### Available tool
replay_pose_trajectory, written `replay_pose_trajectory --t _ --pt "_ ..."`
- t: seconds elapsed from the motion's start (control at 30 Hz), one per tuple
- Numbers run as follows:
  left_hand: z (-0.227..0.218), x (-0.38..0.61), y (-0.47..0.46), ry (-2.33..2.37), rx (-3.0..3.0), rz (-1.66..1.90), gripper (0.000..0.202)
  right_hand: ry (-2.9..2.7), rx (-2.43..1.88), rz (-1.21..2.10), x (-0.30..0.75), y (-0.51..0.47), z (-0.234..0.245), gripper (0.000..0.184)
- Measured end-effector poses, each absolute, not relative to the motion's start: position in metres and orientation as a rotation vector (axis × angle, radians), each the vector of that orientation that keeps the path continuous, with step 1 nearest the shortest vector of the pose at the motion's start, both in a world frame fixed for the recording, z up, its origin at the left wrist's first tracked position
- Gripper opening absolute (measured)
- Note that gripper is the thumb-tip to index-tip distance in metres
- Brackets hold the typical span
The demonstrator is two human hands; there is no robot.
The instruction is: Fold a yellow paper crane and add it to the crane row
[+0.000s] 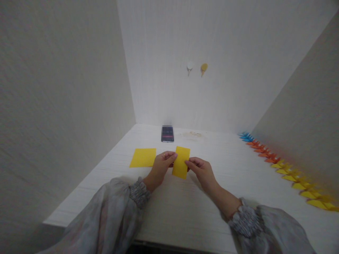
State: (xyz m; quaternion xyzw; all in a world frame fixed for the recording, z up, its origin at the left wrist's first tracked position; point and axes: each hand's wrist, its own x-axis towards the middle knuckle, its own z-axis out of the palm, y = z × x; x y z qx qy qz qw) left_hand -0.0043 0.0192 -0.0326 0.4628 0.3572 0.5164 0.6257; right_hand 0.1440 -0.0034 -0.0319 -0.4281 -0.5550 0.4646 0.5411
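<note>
A folded yellow sheet of paper is held just above the white table, standing lengthwise away from me. My left hand pinches its left edge with thumb and fingers closed; a ring shows on one finger. My right hand pinches its right edge, fingers closed. A second, flat yellow sheet lies on the table just left of my left hand, touched by neither hand.
A dark phone lies at the back of the table. A row of several folded paper pieces, blue, orange and yellow, runs along the right wall. Two small hooks are on the back wall. Walls close in left and right.
</note>
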Motion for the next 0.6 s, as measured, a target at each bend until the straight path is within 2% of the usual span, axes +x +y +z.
replay_pose_trajectory --t 0.23,0.6 --pt "-0.038 -0.005 0.021 0.796 1.041 1.151 0.026 -1.281 -1.011 1.029 0.149 -0.002 -0.035 0.012" --pt "-0.039 -0.007 0.020 0.698 1.051 1.087 0.023 -1.184 -0.817 1.380 0.153 0.001 -0.044 0.010"
